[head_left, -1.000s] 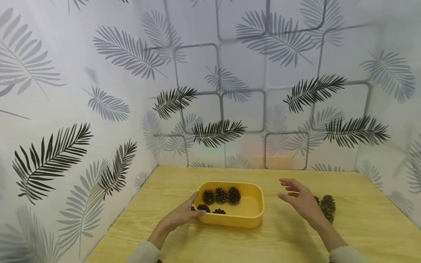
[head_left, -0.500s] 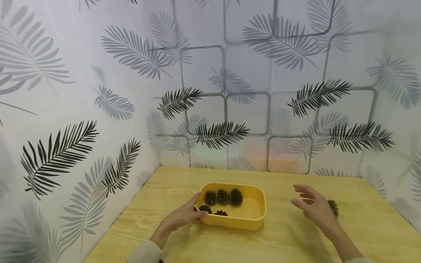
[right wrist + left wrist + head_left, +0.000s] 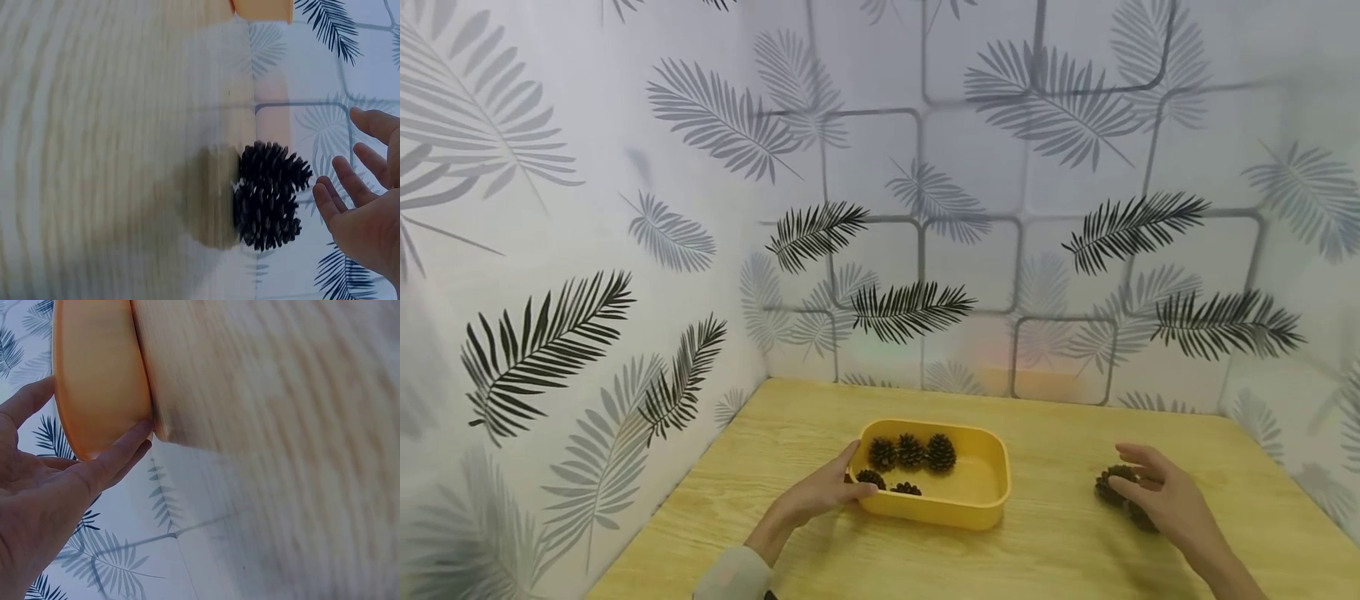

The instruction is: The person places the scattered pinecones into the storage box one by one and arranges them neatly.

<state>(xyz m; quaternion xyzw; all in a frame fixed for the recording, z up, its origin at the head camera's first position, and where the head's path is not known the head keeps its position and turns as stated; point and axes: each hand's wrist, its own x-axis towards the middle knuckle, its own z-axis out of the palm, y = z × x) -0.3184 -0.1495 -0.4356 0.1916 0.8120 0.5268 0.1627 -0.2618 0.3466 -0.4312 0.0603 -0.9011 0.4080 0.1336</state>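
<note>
A yellow plastic box (image 3: 936, 510) rests on the table, with several brown pinecones (image 3: 940, 452) in its left half. My left hand (image 3: 820, 493) grips the box's left end, thumb at the front rim. In the left wrist view the fingers (image 3: 119, 456) of that hand lie along the box's outer wall. Two loose pinecones (image 3: 267, 212) sit close together on the table to the right. Over them is my right hand (image 3: 1180, 508), its fingers spread and loosely bent, holding nothing. It partly hides these pinecones in the head view; the right wrist view has the fingertips (image 3: 324, 182) just apart from them.
The table (image 3: 775, 425) has a light yellow wood-grain top. White sheeting (image 3: 955, 192) with leaf prints stands along its back and sides. A stretch of table lies between the box and the loose pinecones.
My right hand has moved right and down to the loose pinecones, fingers still apart. The left hand stays on the box; the head view has shifted slightly.
</note>
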